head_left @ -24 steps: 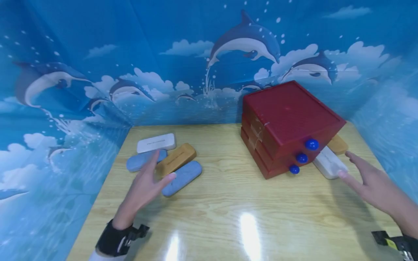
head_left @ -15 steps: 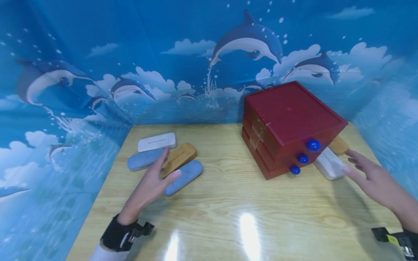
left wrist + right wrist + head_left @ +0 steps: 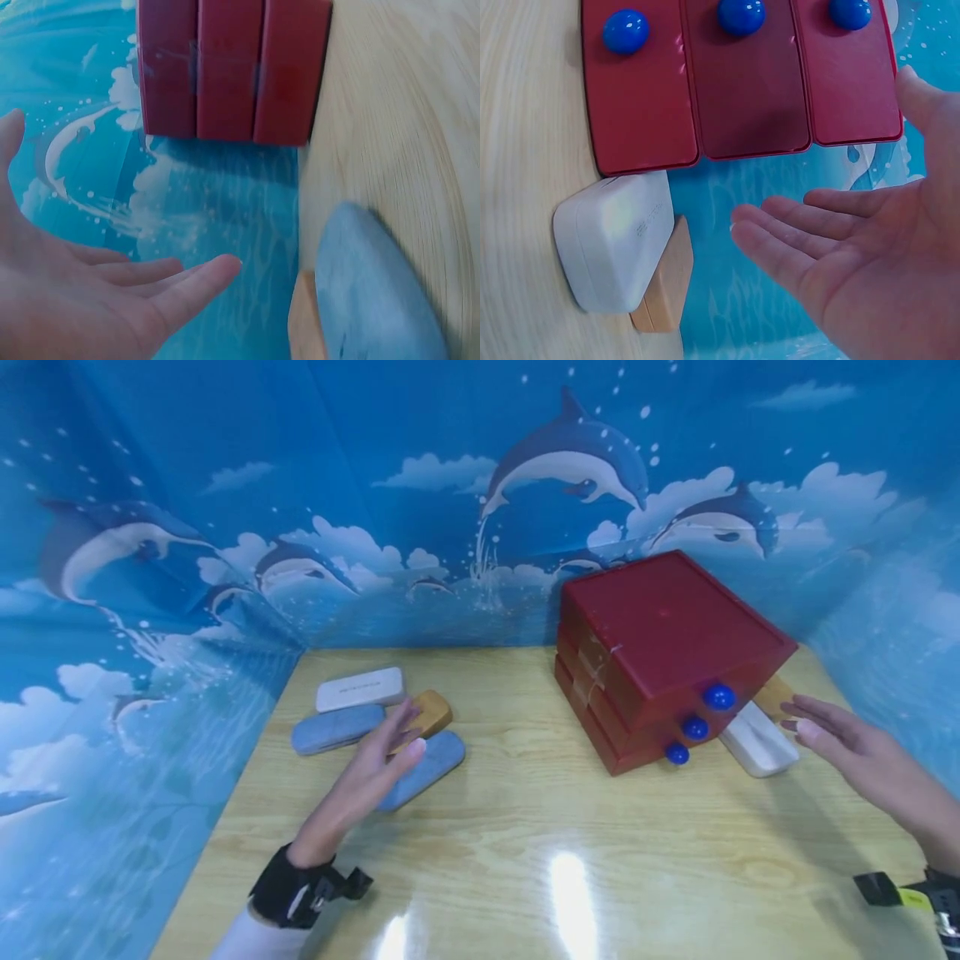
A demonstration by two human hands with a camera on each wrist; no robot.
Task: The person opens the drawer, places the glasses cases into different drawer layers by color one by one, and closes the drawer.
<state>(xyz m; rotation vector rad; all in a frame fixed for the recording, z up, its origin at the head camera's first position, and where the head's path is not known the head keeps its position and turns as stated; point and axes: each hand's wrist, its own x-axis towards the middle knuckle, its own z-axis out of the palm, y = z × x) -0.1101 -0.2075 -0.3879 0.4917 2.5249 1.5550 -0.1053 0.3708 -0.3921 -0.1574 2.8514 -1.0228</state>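
Note:
My left hand [image 3: 367, 777] hovers with loose, spread fingers over the left group of glasses cases and holds nothing. It partly hides a tan case [image 3: 432, 712] and the front blue case [image 3: 435, 767]. Behind it lie another blue case [image 3: 337, 729] and a white case [image 3: 360, 690]. On the right, my right hand [image 3: 862, 756] is held in the air with relaxed fingers, palm bare in the right wrist view. Nearest to it are a white case [image 3: 615, 240] and a tan case [image 3: 667, 281], beside a red drawer box [image 3: 675, 618] with blue knobs [image 3: 695, 727].
The red box stands at an angle at the back right of the wooden table [image 3: 510, 827], its drawers closed. A blue dolphin-print cloth [image 3: 420, 527] encloses the back and sides. Each wrist wears a black strap [image 3: 288, 889] with a small camera.
My left hand has drifted slightly right, across the tan case. My right hand's fingers have drawn together a little and moved off the white case. The cases and box stay put.

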